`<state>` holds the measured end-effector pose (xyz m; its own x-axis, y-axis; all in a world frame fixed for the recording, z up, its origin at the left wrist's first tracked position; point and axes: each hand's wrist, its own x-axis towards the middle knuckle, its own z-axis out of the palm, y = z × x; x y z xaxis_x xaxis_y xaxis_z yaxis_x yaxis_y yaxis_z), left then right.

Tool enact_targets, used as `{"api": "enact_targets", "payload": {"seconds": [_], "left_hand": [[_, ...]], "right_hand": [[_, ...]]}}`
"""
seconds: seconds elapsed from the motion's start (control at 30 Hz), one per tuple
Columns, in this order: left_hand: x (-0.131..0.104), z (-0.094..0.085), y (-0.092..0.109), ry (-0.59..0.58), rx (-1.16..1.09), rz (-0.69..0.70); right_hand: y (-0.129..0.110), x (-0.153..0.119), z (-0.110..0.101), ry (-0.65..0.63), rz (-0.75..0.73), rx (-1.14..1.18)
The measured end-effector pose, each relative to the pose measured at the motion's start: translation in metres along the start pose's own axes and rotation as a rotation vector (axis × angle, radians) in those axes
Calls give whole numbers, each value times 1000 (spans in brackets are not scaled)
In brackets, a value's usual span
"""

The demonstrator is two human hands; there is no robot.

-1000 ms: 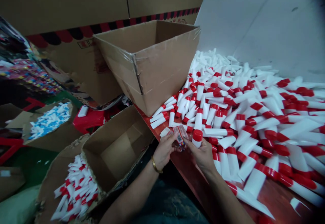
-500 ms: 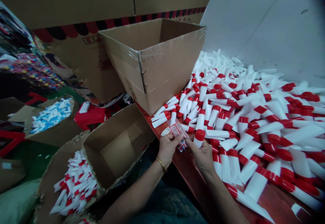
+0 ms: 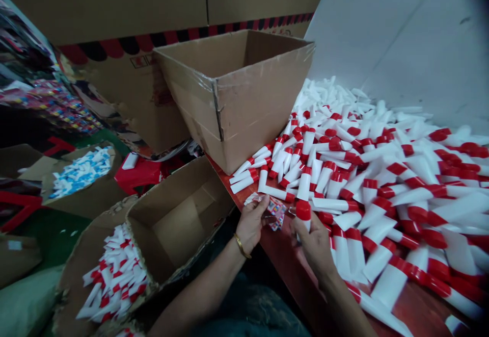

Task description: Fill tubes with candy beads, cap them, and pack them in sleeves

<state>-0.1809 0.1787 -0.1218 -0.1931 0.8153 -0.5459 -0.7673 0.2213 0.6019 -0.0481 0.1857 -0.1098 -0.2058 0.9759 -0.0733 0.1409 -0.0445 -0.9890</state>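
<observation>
My left hand (image 3: 250,225), with a gold-coloured bangle at the wrist, is closed on small printed labels (image 3: 277,212) patterned in red, white and blue. Whether they are loose or in a stack, I cannot tell. Close by on the right, my right hand (image 3: 315,240) is closed around a white tube with a red cap (image 3: 303,210), cap end up. Its lower part is hidden by the fingers. Beside and beyond both hands spreads a large heap of similar red-capped white tubes (image 3: 338,181) on a red table (image 3: 284,263).
A tall cardboard box (image 3: 263,107) stands at the table's far-left edge. Below left are an open carton (image 3: 179,225) and a box of red-and-white tubes (image 3: 114,276). Farther off are a carton of blue-and-white pieces (image 3: 82,171) and a red stool (image 3: 139,174).
My right hand has drawn slightly away from the left, lower and to the right, with the tube. The printed labels in my left hand now show more fully. The view has shifted a little.
</observation>
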Motion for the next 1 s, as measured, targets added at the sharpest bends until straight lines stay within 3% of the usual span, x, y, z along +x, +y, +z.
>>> {"api": "enact_targets", "payload": {"seconds": [0.13, 0.27, 0.4, 0.53, 0.8, 1.0], "left_hand": [[1, -2, -2, -4, -37, 10], [-2, -1, -3, 6, -28, 37], [-6, 1, -2, 19, -3, 55], [-11, 5, -4, -75, 25, 122], [-16, 15, -15, -114, 87, 144], [-8, 9, 6, 16, -60, 141]], "right_hand": [[-8, -15, -9, -139, -140, -259], [-8, -22, -11, -109, -229, -528], [-8, -21, -11, -125, -188, -672], [-9, -20, -8, -120, -205, -759], [-8, -7, 9, -20, -203, -754], [-7, -11, -6, -243, -269, -513]]}}
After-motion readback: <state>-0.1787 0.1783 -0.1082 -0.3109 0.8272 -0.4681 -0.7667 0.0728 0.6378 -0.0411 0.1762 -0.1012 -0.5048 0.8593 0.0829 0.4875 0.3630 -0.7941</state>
